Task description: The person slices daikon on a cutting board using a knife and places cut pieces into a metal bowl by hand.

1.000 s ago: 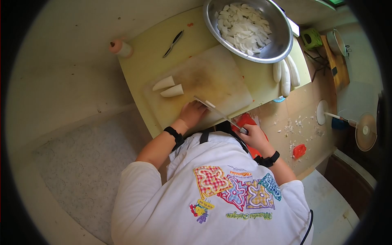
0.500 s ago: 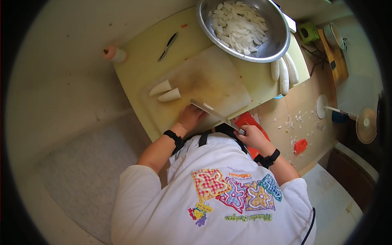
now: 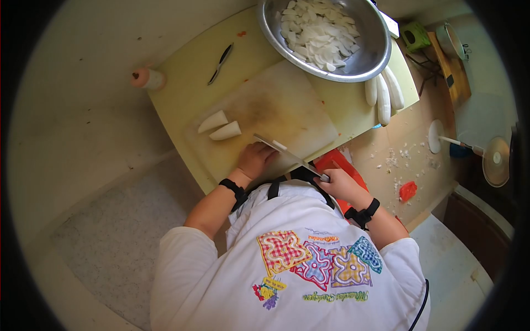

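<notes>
My right hand [image 3: 340, 185] is wrapped round the handle of a knife [image 3: 292, 157], whose blade reaches left over the cutting board [image 3: 298, 105]. Close behind the blade, my left hand [image 3: 255, 160] rests on the board with its fingers bent together; what they hold is mostly hidden. A small white piece [image 3: 280, 145] lies against the far side of the blade. Two white radish pieces [image 3: 225, 131] lie on the board beyond my left hand. White slices [image 3: 320, 36] fill part of a large metal bowl [image 3: 376, 60] at the back.
Several whole peeled radishes [image 3: 383, 99] lie at the table's right edge. A peeler [image 3: 221, 63] and a pink-capped bottle [image 3: 148, 79] are on the table [image 3: 187, 66] at the left. A red bag [image 3: 342, 163] hangs below the edge. A fan [image 3: 496, 161] stands at the right.
The view has shifted slightly, so the table and bowl appear a little further left. Both hands keep nearly the same places, with the knife still beside my left hand.
</notes>
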Demonstrator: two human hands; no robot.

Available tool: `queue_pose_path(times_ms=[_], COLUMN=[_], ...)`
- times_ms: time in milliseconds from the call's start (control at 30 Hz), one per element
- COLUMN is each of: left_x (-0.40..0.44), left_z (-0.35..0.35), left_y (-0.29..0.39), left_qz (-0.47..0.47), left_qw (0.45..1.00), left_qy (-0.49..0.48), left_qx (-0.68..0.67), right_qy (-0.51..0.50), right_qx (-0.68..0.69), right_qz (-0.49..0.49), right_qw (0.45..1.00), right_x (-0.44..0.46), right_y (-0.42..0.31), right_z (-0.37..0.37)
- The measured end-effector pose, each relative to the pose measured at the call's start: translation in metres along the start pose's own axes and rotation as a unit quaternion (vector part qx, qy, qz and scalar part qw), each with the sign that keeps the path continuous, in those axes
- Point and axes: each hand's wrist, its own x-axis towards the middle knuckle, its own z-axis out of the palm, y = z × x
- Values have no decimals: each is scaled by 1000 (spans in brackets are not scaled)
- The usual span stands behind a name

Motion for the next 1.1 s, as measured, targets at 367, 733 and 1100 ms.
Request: queue_pose_path(times_ms=[367, 733, 1100], left_x=[-2, -3, 1], left_z=[2, 9, 4], left_y=[0, -7, -4], left_qz=[-5, 14, 11], left_qw=[998, 998, 998], left_qy=[22, 38, 29], left_qx=[-55, -51, -62], right_qy=[-29, -32, -31], right_qx=[-4, -14, -45], right_qz=[13, 14, 32], right_qw=[999, 999, 998], right_x=[15, 26, 37], right_y=[-13, -9, -19], right_z=[-1, 5, 2])
